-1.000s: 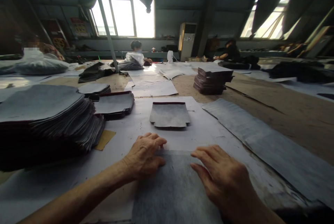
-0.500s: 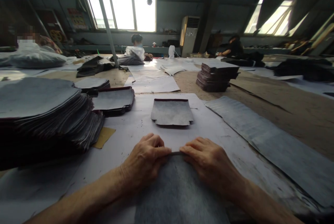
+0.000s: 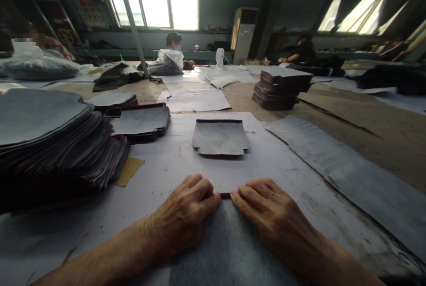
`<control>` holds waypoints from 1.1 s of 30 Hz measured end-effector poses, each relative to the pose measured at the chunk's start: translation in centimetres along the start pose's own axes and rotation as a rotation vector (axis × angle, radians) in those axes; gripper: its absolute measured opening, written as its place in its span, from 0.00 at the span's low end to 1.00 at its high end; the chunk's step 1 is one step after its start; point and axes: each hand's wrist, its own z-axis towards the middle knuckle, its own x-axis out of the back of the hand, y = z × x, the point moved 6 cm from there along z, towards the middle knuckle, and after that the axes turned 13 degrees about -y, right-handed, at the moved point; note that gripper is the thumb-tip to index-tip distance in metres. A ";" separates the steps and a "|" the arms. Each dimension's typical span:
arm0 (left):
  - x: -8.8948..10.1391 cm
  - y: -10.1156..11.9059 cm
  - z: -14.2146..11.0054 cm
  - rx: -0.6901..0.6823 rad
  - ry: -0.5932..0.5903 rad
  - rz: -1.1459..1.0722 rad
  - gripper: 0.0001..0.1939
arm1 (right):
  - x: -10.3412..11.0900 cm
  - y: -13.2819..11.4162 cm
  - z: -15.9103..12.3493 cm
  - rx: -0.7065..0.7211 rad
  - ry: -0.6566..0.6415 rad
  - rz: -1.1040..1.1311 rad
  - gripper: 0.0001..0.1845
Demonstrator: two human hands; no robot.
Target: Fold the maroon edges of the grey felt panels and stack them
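Note:
A grey-backed sheet piece (image 3: 229,250), of fabric or leather, lies flat in front of me, its far edge showing a narrow dark-red fold (image 3: 225,195). My left hand (image 3: 189,208) is curled at the left end of that fold, with the thumb pressed on it. At the right end, my right hand (image 3: 271,208) has its fingers bent and pressed together on the edge. Both palms hide the sides of the piece. Just beyond my hands a smaller notched grey piece (image 3: 220,137) with a dark-red far edge rests on the white paper (image 3: 179,157).
On the left stand a tall stack of grey-backed pieces (image 3: 40,117) and a lower stack (image 3: 141,121), with a yellow scrap (image 3: 129,171) beside them. A dark-red stack (image 3: 281,89) sits far right. A long grey strip (image 3: 346,175) lies right. Several people work across the table.
The far edge between my hands showed dark grey and now shows dark red, folded over. My right hand has shifted slightly right, widening the gap. The view has tilted down a little.

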 end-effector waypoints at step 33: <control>1.2 -1.6 -2.5 0.026 0.124 -0.050 0.18 | -0.4 -1.6 1.7 -0.034 -0.056 -0.133 0.20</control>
